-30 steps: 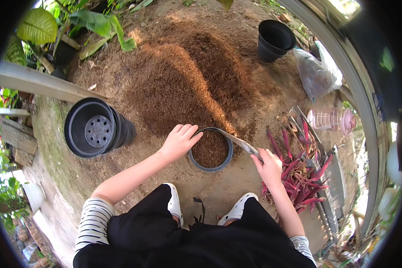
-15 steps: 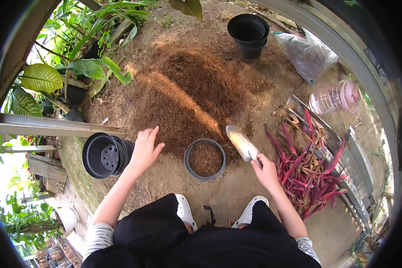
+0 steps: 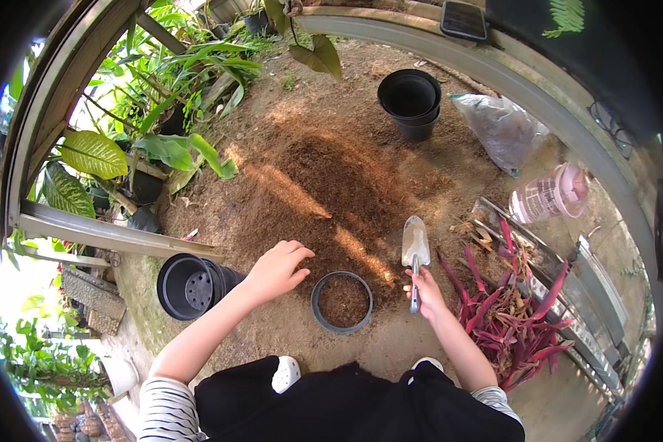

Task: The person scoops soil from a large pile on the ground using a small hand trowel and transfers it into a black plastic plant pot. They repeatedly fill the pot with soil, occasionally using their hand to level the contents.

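My right hand [image 3: 426, 292] grips the handle of a metal trowel [image 3: 415, 243], whose blade points away from me over the soil. To the left, my left hand [image 3: 278, 271] hovers empty with its fingers loosely spread, just off the rim of a round black pot [image 3: 342, 329]. Brown soil [image 3: 344, 300] partly fills that pot, which stands upright on the ground between my hands. Beyond it spreads a mound of loose brown potting soil [image 3: 331, 177], streaked with sunlight.
Stacked empty black pots lie tipped [image 3: 191, 286] at the left, and others stand upright [image 3: 409, 103] at the back. On the right are a plastic bag [image 3: 499, 132], a pink clear jug [image 3: 549, 193] and uprooted purple-red plants [image 3: 512, 317]. Leafy plants [image 3: 162, 151] and a metal beam [image 3: 118, 234] border the left.
My left hand has moved right, closer to the pot. The trowel has swung from slanting leftward to pointing nearly straight away from me. The camera view has shifted, showing more of the far side.
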Demonstrator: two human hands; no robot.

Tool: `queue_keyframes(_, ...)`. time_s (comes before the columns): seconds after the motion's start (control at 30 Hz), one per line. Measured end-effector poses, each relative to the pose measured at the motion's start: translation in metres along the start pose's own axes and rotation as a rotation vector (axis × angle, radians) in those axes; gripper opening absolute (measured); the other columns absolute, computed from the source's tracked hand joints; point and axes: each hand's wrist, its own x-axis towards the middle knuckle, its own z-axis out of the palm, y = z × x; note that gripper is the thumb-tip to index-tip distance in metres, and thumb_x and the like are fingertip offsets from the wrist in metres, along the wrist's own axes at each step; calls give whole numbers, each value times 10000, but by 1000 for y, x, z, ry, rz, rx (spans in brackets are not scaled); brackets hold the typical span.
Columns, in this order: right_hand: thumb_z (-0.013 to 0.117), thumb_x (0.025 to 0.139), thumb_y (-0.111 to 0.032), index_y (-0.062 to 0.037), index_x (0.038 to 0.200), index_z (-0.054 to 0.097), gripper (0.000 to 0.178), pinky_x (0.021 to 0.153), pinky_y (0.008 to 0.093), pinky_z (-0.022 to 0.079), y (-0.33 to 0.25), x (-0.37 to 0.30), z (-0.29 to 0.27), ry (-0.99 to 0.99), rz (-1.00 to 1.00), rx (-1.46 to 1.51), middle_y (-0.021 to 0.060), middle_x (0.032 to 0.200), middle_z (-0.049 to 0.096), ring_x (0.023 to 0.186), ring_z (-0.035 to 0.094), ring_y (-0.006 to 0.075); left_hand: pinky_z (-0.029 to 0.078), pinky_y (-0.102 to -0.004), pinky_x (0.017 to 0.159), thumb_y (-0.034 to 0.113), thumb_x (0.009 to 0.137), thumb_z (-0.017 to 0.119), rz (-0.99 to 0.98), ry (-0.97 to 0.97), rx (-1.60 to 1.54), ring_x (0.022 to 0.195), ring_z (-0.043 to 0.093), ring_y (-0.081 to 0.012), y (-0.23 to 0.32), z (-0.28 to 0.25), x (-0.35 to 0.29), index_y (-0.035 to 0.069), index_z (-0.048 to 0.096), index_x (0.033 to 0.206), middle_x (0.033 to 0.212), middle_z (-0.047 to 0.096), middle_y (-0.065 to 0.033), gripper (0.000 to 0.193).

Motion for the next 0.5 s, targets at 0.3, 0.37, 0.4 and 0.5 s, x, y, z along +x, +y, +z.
queue_keyframes(0.3,555,926,-112,-44,1412,334,538,496,250,471,12,-92,-42,208,-150,-323,90,1044,653,588,593,142,480,-435,891,237,847,632,175,-204,44,1154,510,-325,-8,114,75,106,498,1303,1226,524,-138,493)
queue_keyframes(0.37,562,915,-94,-43,1302,485,397,500,232,454,-6,-122,-22,315,-166,-504,38,877,642,572,566,106,496,-421,863,241,849,628,205,-215,65,1090,573,-291,-23,136,83,179,584,1204,1099,615,-114,363)
queue_keyframes(0.4,564,911,-87,-44,1300,487,399,502,235,454,-15,-135,-20,311,-151,-623,30,853,634,571,560,101,499,-420,847,240,846,632,220,-277,64,1058,594,-287,-30,137,85,188,610,1162,1057,636,-105,321)
queue_keyframes(0.5,585,894,-74,-52,1274,516,386,521,234,459,-65,-171,-13,231,-73,-1044,-7,766,589,564,540,84,505,-420,799,255,829,651,333,-255,-28,951,647,-276,-62,150,103,194,681,984,922,685,-77,169)
